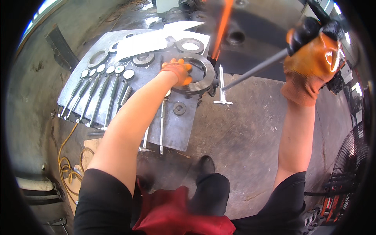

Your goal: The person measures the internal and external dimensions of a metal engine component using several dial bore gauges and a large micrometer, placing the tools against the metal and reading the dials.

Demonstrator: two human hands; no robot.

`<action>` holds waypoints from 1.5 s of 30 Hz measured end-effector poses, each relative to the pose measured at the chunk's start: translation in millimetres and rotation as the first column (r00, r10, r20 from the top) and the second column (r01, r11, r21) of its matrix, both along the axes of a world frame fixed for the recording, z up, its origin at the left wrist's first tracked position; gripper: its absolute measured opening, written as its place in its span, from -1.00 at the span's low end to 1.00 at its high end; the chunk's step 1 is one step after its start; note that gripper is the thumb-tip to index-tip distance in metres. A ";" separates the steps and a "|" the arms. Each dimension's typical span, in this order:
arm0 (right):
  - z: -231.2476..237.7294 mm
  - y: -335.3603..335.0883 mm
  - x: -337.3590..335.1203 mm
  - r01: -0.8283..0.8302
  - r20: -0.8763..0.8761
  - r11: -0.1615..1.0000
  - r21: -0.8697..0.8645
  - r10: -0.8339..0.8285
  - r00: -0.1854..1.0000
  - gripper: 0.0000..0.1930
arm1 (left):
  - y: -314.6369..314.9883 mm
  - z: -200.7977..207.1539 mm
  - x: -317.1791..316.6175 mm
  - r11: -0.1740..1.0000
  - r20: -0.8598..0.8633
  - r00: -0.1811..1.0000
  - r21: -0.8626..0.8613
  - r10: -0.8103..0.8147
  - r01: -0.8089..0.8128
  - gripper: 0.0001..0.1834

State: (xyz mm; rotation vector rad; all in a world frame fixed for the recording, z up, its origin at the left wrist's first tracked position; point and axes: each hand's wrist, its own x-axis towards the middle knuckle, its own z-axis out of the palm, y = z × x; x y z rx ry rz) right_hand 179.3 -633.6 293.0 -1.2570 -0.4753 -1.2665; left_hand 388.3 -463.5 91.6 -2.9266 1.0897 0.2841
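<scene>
My left hand (178,72), in an orange glove, rests over the left side of a large metal ring (208,75) on the metal table. Its fingers are spread, and part of the ring is hidden beneath it. Raised at the upper right, my right hand (311,58) wears an orange glove and is closed around a grey rod (256,69) with a dark upper part. The rod slants down to the left; its lower end overlaps a silver T-shaped depth gauge (222,88) in the picture. Whether they touch I cannot tell.
Several dial bore gauges (102,91) lie in a row on the table (178,135), near smaller rings (96,59) and white paper (141,44). An orange bar (222,29) stands beyond the table. A yellow hose (66,160) coils at left; a black fan (346,156) stands at right.
</scene>
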 end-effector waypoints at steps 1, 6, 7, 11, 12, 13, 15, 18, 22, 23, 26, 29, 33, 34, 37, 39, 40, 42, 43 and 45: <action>-0.9 -9.4 10.4 0.036 -0.007 0.999 -0.024 -0.037 0.999 -0.63 | 1.1 5.1 3.4 1.000 -0.020 1.000 0.018 0.004 -0.004 -0.43; -4.0 17.5 47.4 -0.094 0.098 0.991 -0.095 0.103 0.990 -0.76 | 4.0 7.6 12.4 0.999 0.029 0.999 0.039 0.017 -0.018 -0.40; -5.5 22.2 57.3 -0.132 0.117 0.989 -0.073 0.140 0.983 -0.79 | 5.1 5.3 16.2 0.999 0.035 0.999 0.028 0.026 -0.027 -0.39; -14.7 -9.3 100.5 -0.100 0.105 0.995 -0.015 0.101 0.989 -0.79 | -7.4 1.2 27.9 0.985 0.107 0.979 -0.027 0.172 -0.170 -0.32; -13.0 -0.2 103.4 -0.137 0.091 0.989 -0.051 0.141 0.986 -0.79 | -10.5 1.1 30.0 0.972 0.103 0.967 0.002 0.231 -0.233 -0.31; -17.2 -1.5 103.7 -0.194 0.079 0.981 -0.015 0.194 0.978 -0.75 | -16.7 8.9 24.6 0.956 0.098 0.953 0.034 0.287 -0.292 -0.30; -21.4 -26.5 98.4 -0.360 0.014 0.931 0.062 0.360 0.933 -0.65 | -29.2 12.7 21.3 0.926 0.117 0.924 0.062 0.363 -0.372 -0.30; -30.9 -25.0 100.6 -0.143 -0.065 0.952 0.271 0.166 0.984 -0.53 | -30.7 7.8 22.8 0.935 0.113 0.969 0.259 0.220 -0.242 -0.31; -39.1 -49.6 94.8 -0.256 -0.038 0.927 0.275 0.276 0.960 -0.56 | -21.5 -12.3 12.1 0.969 0.093 0.985 0.187 0.145 -0.160 -0.29; -40.8 -54.4 92.9 -0.281 -0.032 0.919 0.276 0.301 0.953 -0.57 | -20.7 -9.1 5.1 0.973 0.081 0.982 0.140 0.173 -0.183 -0.33; -37.1 -51.8 99.1 -0.225 -0.031 0.937 0.266 0.241 0.970 -0.59 | -22.9 -17.9 10.6 0.969 0.080 0.967 0.023 0.242 -0.244 -0.38; -31.4 -43.7 106.1 -0.239 -0.003 0.937 0.254 0.248 0.969 -0.61 | -13.2 -27.7 23.7 0.910 0.044 0.941 -0.273 0.335 -0.311 -0.46; -23.1 7.6 122.7 -0.250 0.214 0.946 0.207 0.205 0.955 -0.81 | 3.9 -42.2 50.4 0.902 0.139 0.940 -0.355 0.312 -0.247 -0.53; -23.8 6.7 123.4 -0.285 0.191 0.956 0.066 0.268 0.944 -0.85 | 9.5 -42.1 59.3 0.907 0.159 0.944 -0.361 0.289 -0.217 -0.54; -24.0 17.2 140.5 -0.217 0.037 0.976 0.036 0.215 0.976 -0.89 | 28.9 -50.7 92.5 0.920 0.206 0.956 -0.374 0.209 -0.121 -0.57; -21.7 20.2 169.5 -0.466 0.225 0.882 0.065 0.442 0.868 -0.90 | 40.0 -57.8 108.5 0.924 0.230 0.959 -0.375 0.166 -0.071 -0.56; -22.3 21.9 175.6 -0.476 0.205 0.878 0.047 0.458 0.865 -0.89 | 43.7 -62.0 114.2 0.925 0.239 0.960 -0.378 0.146 -0.047 -0.56; -22.8 23.8 186.0 -0.239 0.108 0.971 -0.014 0.239 0.965 -0.86 | 47.1 -72.0 123.6 0.928 0.242 0.961 -0.372 0.132 -0.034 -0.58; -22.1 26.8 189.8 0.016 0.046 0.997 -0.079 -0.012 0.999 -0.84 | 49.6 -77.7 129.0 0.927 0.250 0.960 -0.374 0.127 -0.025 -0.59; -23.8 32.1 195.5 0.236 0.065 0.954 -0.186 -0.228 0.972 -0.81 | 53.1 -88.1 140.4 0.931 0.268 0.958 -0.366 0.104 0.001 -0.61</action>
